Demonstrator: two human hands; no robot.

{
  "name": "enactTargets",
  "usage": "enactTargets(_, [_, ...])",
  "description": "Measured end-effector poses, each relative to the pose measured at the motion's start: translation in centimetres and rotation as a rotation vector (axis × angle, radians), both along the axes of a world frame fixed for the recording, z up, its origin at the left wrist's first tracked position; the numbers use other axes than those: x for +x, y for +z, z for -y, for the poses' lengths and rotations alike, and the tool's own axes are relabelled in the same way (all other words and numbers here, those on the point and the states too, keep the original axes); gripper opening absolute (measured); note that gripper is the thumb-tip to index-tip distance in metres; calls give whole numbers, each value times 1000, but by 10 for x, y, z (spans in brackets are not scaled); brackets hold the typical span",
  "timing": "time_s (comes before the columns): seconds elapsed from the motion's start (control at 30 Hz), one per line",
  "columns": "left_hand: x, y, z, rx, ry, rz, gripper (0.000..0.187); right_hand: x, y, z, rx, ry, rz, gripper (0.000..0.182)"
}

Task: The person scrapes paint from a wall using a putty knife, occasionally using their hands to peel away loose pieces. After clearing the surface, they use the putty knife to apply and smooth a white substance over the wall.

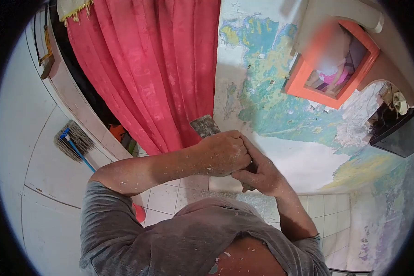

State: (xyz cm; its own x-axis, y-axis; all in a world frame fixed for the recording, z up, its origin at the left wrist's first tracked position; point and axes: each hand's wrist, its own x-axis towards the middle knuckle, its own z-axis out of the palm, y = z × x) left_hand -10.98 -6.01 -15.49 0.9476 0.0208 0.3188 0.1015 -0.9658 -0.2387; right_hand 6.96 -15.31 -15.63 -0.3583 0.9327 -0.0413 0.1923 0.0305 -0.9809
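I have my left hand (223, 154) clamped on the scraper (204, 125), with my right hand (262, 177) gripping it too, just beside the left. Its blade juts past my left fist, before the pink curtain (147, 69), near the peeling wall (271, 87).

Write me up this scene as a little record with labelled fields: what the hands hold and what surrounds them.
Tool: flat-bladed tool, perhaps a scraper; blade smudged
Left hand: closed around the tool
Right hand: against the left at the handle end; exact grip partly hidden
Wall: patchy white, blue-green and yellow, with an orange frame
Curtain: pinkish red, hanging left of the wall
Mop: grey strings, blue handle
Floor: pale tiles
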Motion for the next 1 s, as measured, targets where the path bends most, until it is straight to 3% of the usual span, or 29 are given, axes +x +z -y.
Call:
enactTargets(0.1, [4,-3,7,20,-14,40,13,4,-4,4,-67,-29,30,87])
enactTargets(0.23, [1,17,18,-12,-101,105,17,12,-26,12,25,-87,-137,79])
enactTargets(0.3, [-9,41,25,-57,-149,406,22,15,-28,15,18,-111,-206,76])
enactTargets(0.33, [-15,39,24,-54,-156,404,22,11,-23,18,108,-208,-347,73])
enactTargets(0.4, [-27,29,26,-212,2,845,28,3,-10,22,197,-308,-489,70])
enactTargets(0.43, [-24,26,26,-217,-1,842,28,-2,3,20,254,-346,-485,69])
enactTargets(0.5, [-11,23,28,-987,180,870,20,-13,27,15,301,-394,-430,66])
enactTargets(0.63, [21,55,-1,-1272,119,930,35,-38,41,-9,363,-405,-287,64])
enactTargets(0.7, [25,71,-16,-1462,276,810,49,-45,44,-20,415,-309,-460,63])
enactTargets(0.83, [38,92,-16,-1440,266,925,50,-46,60,-17,285,-153,-704,63])
enactTargets(0.9, [45,93,-21,-1257,176,973,49,-49,64,-15,383,-304,-621,63])
enactTargets(1.0, [52,100,-34,-1240,244,926,48,-50,71,-21,472,-401,-573,61])
